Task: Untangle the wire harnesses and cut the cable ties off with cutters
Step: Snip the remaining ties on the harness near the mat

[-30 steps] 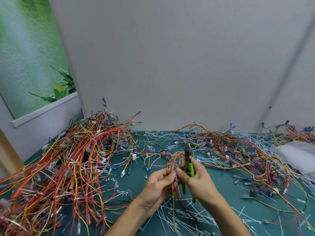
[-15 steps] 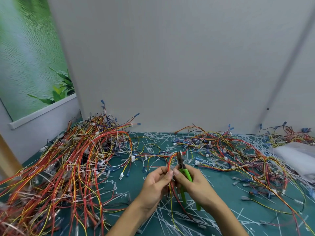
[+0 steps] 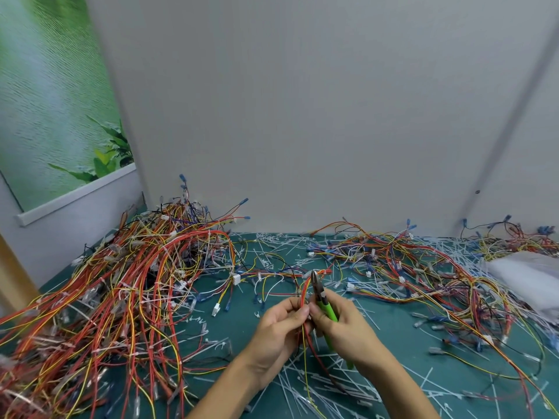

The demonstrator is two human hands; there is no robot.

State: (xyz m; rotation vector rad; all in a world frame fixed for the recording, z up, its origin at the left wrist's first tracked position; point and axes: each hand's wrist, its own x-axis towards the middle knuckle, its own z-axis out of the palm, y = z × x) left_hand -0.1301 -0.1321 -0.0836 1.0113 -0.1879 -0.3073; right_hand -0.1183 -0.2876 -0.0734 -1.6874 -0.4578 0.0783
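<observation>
My left hand [image 3: 279, 325] pinches a thin bundle of red, orange and yellow wires [image 3: 305, 290] that rises between both hands and trails down over the mat. My right hand [image 3: 343, 326] grips green-handled cutters [image 3: 325, 303], jaws pointing up beside the bundle near its top; whether the jaws touch the wires is unclear. The two hands meet fingertip to fingertip at the bundle.
A large heap of red, orange and yellow harnesses [image 3: 121, 297] fills the left of the green mat [image 3: 393, 322]. A flatter tangle [image 3: 408, 267] spreads across the back right. Cut white cable ties [image 3: 317, 382] litter the mat. A white bag [image 3: 526, 276] lies at far right.
The cutters have tilted, with the jaws swinging left toward the wire bundle. Both hands stay together at the bundle, a little lower in view.
</observation>
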